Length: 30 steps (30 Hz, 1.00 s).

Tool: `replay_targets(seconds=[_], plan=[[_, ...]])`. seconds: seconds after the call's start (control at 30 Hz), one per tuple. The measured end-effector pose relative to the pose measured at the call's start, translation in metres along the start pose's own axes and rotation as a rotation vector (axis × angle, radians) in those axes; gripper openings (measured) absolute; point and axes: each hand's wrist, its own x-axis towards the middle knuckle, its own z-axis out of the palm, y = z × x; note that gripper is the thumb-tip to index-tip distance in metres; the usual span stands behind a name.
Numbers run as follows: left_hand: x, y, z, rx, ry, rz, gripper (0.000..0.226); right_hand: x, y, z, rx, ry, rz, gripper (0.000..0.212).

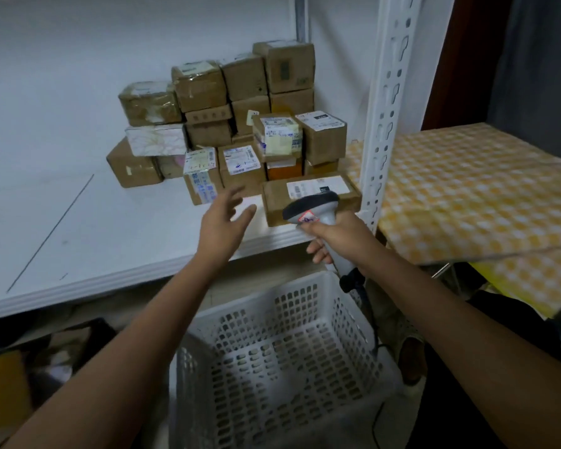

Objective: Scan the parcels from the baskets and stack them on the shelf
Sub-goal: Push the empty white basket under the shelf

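Brown cardboard parcels (240, 124) sat stacked at back right of white shelf (78, 222); label writing too blurry. Left hand (222, 218) spread, holding nothing. Right hand (334, 236) gripped grey scanner (311, 207). White plastic basket (272, 367) below shelf edge.

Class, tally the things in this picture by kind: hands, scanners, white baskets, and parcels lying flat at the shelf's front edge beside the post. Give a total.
Hands: 2, left hand, right hand
Scanner: 1
White basket: 1
Flat front parcel: 1
Total: 5

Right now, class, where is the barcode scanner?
The barcode scanner is in the right hand, right of centre, just before the flat parcel on the shelf edge.
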Motion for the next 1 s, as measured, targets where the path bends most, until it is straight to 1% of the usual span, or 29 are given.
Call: replay_targets(seconds=[0.13,0.17,0.2,0.27,0.37,0.4,0.43,0.47,0.53,0.6,0.67,0.7,0.73,0.77,0.87,0.9,0.97,1.0], plan=[[-0.077,-0.031,0.007,0.073,-0.064,-0.006,0.030,-0.020,0.024,0.011,-0.053,-0.050,0.007,0.027],[-0.095,-0.046,0.013,0.113,-0.105,-0.025,0.029,-0.023,0.031,0.015,-0.064,-0.064,0.015,0.026],[-0.114,-0.060,0.019,0.165,-0.180,-0.064,0.028,-0.026,0.038,0.018,-0.078,-0.071,0.027,0.026],[-0.155,-0.088,0.034,0.311,-0.416,-0.149,0.032,-0.031,0.053,0.025,-0.124,-0.082,0.059,0.030],[-0.218,-0.124,0.056,0.445,-0.840,-0.216,0.041,-0.045,0.074,0.031,-0.166,-0.097,0.105,0.032],[-0.236,-0.132,0.061,0.453,-0.944,-0.252,0.043,-0.049,0.081,0.033,-0.174,-0.104,0.115,0.031],[-0.252,-0.138,0.066,0.438,-1.011,-0.278,0.042,-0.054,0.088,0.034,-0.180,-0.112,0.125,0.030],[-0.264,-0.142,0.070,0.421,-1.033,-0.298,0.039,-0.058,0.093,0.034,-0.182,-0.120,0.137,0.029],[-0.279,-0.156,0.077,0.462,-1.004,-0.293,0.036,-0.063,0.105,0.035,-0.179,-0.136,0.170,0.028],[-0.289,-0.168,0.081,0.561,-1.008,-0.251,0.045,-0.064,0.115,0.036,-0.177,-0.144,0.210,0.029],[-0.297,-0.179,0.086,0.628,-1.017,-0.186,0.053,-0.064,0.122,0.037,-0.158,-0.141,0.242,0.030],[-0.298,-0.186,0.088,0.662,-1.005,-0.131,0.050,-0.062,0.124,0.038,-0.149,-0.140,0.251,0.029],[-0.298,-0.191,0.088,0.701,-0.969,-0.030,0.047,-0.061,0.127,0.038,-0.141,-0.140,0.256,0.028],[-0.297,-0.191,0.089,0.711,-0.931,-0.009,0.048,-0.058,0.129,0.038,-0.131,-0.138,0.258,0.028],[-0.285,-0.202,0.088,0.636,-0.943,0.014,0.057,-0.046,0.137,0.040,-0.108,-0.124,0.274,0.025],[-0.278,-0.206,0.087,0.640,-0.962,-0.003,0.051,-0.040,0.139,0.041,-0.105,-0.116,0.280,0.024],[-0.262,-0.220,0.085,0.635,-0.990,-0.142,0.040,-0.029,0.144,0.044,-0.107,-0.101,0.292,0.022],[-0.250,-0.224,0.082,0.681,-1.003,-0.120,0.040,-0.023,0.147,0.046,-0.109,-0.097,0.294,0.022]])
